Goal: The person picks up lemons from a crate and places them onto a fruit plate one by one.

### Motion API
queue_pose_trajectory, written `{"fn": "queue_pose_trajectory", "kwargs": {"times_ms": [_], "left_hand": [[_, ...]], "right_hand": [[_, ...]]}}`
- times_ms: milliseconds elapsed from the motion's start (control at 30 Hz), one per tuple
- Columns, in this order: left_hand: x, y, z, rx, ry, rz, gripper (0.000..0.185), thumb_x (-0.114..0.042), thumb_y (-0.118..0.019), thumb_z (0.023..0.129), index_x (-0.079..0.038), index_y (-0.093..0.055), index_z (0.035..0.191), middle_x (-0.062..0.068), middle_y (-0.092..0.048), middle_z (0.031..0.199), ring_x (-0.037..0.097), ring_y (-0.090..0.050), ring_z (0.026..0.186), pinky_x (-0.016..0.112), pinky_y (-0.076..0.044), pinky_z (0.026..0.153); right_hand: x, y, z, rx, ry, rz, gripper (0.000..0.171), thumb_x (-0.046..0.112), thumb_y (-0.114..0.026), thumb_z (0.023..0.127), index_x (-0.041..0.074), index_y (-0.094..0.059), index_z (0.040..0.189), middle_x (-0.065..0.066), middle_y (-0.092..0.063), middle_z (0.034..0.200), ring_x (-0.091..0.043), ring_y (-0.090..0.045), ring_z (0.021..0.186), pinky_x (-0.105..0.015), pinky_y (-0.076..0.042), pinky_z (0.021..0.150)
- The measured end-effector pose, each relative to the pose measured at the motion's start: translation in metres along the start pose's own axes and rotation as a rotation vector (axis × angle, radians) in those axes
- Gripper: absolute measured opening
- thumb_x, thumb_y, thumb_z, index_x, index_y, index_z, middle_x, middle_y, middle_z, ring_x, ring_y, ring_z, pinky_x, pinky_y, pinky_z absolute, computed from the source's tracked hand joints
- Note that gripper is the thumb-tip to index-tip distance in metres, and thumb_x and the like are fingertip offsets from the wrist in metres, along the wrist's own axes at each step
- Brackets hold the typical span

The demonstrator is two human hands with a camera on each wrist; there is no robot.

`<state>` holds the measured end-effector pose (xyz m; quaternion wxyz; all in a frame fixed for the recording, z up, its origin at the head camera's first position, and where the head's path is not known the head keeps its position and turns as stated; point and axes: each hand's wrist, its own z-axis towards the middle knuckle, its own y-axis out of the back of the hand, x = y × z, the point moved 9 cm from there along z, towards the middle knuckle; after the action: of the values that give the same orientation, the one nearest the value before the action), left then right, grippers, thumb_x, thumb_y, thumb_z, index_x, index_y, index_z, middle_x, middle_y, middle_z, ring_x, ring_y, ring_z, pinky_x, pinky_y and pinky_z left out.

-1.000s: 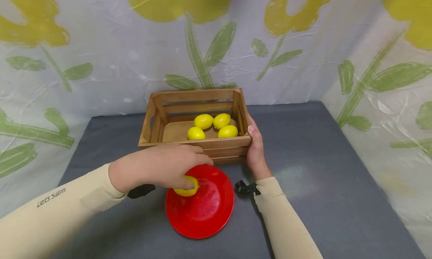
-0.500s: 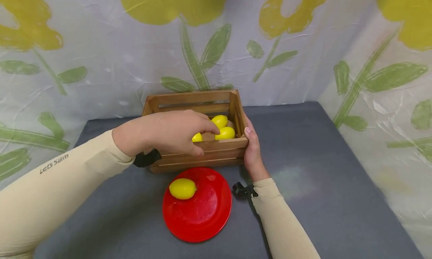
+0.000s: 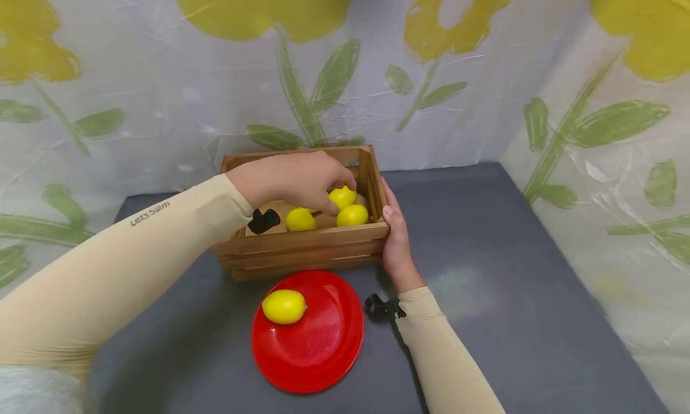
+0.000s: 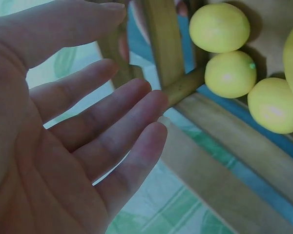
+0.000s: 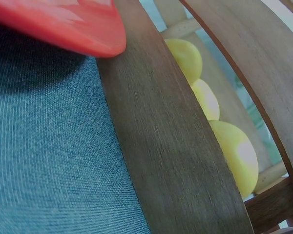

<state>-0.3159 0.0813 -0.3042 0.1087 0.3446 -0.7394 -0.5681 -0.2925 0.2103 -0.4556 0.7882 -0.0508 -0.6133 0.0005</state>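
Observation:
A wooden crate [image 3: 302,246] stands on the grey cloth and holds three lemons in view [image 3: 353,215] [image 3: 300,220] [image 3: 343,196]. My left hand [image 3: 335,193] reaches into the crate from above, fingertips just over the far lemon. In the left wrist view that hand [image 4: 136,92] is open and holds nothing, with lemons [image 4: 230,74] a little beyond the fingers. My right hand [image 3: 395,234] holds the crate's right end, thumb at the front corner, fingers hidden. In front stands a red plate [image 3: 318,348] with one lemon [image 3: 284,306] on its left part.
A grey cloth [image 3: 512,282] covers the table, with bare room to the right of the crate. Flower-print sheets [image 3: 458,102] wall in the back and both sides. The right wrist view shows a crate slat [image 5: 171,146], lemons [image 5: 237,151] behind it and the plate's rim [image 5: 63,24].
My left hand has let go of a lemon on the red plate, risen and moved into the crate over the lemons. The right hand has stayed on the crate's right end.

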Motion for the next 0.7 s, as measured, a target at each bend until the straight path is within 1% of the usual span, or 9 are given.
{"fn": "queue_pose_trajectory", "kwargs": {"times_ms": [167,300,433,600,700], "left_hand": [[0.008,-0.008,0.021,0.017,0.005,-0.03,0.056,-0.024,-0.075,0.097,-0.01,-0.063,0.15,0.012,-0.07,0.145,0.033,-0.065,0.135,0.05,-0.053,0.116],[0.015,-0.019,0.036,0.043,0.008,-0.034,0.057,-0.024,-0.073,0.097,-0.01,-0.062,0.151,0.013,-0.068,0.148,0.033,-0.063,0.138,0.05,-0.052,0.117],[0.02,-0.031,0.045,0.072,0.022,-0.029,0.057,-0.023,-0.074,0.097,-0.012,-0.062,0.152,0.014,-0.066,0.15,0.031,-0.063,0.138,0.048,-0.053,0.116],[0.021,-0.043,0.054,0.098,0.0,-0.048,0.056,-0.018,-0.076,0.096,-0.011,-0.064,0.15,0.014,-0.066,0.15,0.032,-0.063,0.137,0.047,-0.054,0.114],[0.02,-0.047,0.057,0.106,-0.01,-0.047,0.056,-0.017,-0.077,0.095,-0.011,-0.065,0.149,0.015,-0.067,0.148,0.033,-0.064,0.135,0.047,-0.055,0.113]], "right_hand": [[0.002,0.001,0.0,0.012,0.01,0.004,0.071,0.056,-0.035,0.099,0.038,-0.038,0.168,0.012,-0.034,0.174,-0.025,-0.036,0.158,-0.058,-0.023,0.13],[0.001,-0.001,-0.002,0.01,0.004,0.003,0.072,0.056,-0.035,0.098,0.038,-0.039,0.167,0.012,-0.036,0.173,-0.028,-0.036,0.158,-0.057,-0.024,0.129],[0.001,-0.006,-0.002,0.011,0.008,-0.007,0.072,0.057,-0.036,0.097,0.039,-0.04,0.167,0.013,-0.036,0.173,-0.025,-0.037,0.158,-0.057,-0.025,0.13],[0.003,-0.01,-0.003,0.022,0.022,-0.015,0.072,0.056,-0.036,0.098,0.037,-0.039,0.167,0.011,-0.037,0.173,-0.023,-0.039,0.155,-0.058,-0.027,0.129],[0.005,-0.012,-0.004,0.031,0.031,-0.017,0.072,0.056,-0.035,0.098,0.036,-0.039,0.168,0.01,-0.037,0.173,-0.023,-0.04,0.155,-0.058,-0.027,0.129]]}}
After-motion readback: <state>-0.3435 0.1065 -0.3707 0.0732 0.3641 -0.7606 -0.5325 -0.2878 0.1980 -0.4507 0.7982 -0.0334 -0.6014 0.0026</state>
